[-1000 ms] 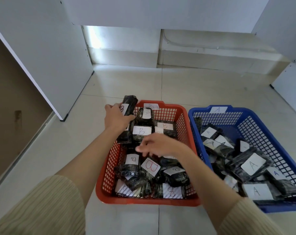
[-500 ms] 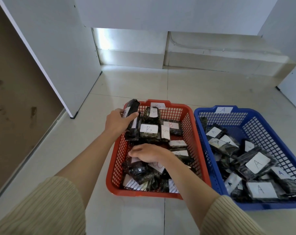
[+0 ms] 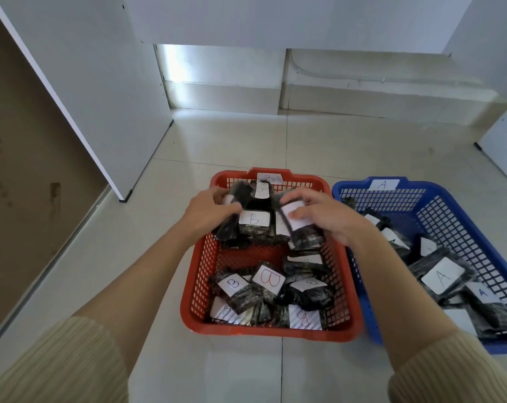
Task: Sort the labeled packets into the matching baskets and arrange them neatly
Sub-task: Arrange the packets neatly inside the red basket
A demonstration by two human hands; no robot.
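Note:
A red basket tagged B stands on the floor with several dark packets bearing white B labels. Upright packets line its far end; loose ones lie at its near end. My left hand grips an upright dark packet at the far left of that row. My right hand holds another labelled packet tilted at the row's right side. To the right, a blue basket tagged A holds several A packets.
A white cabinet panel stands to the left, with its foot near the red basket. White low steps run along the back wall. Another white panel is at the far right. The floor is pale glossy tile.
My right hand rose from the loose packets in the basket's middle to the far row, now holding a packet. My left hand stays on its upright packet.

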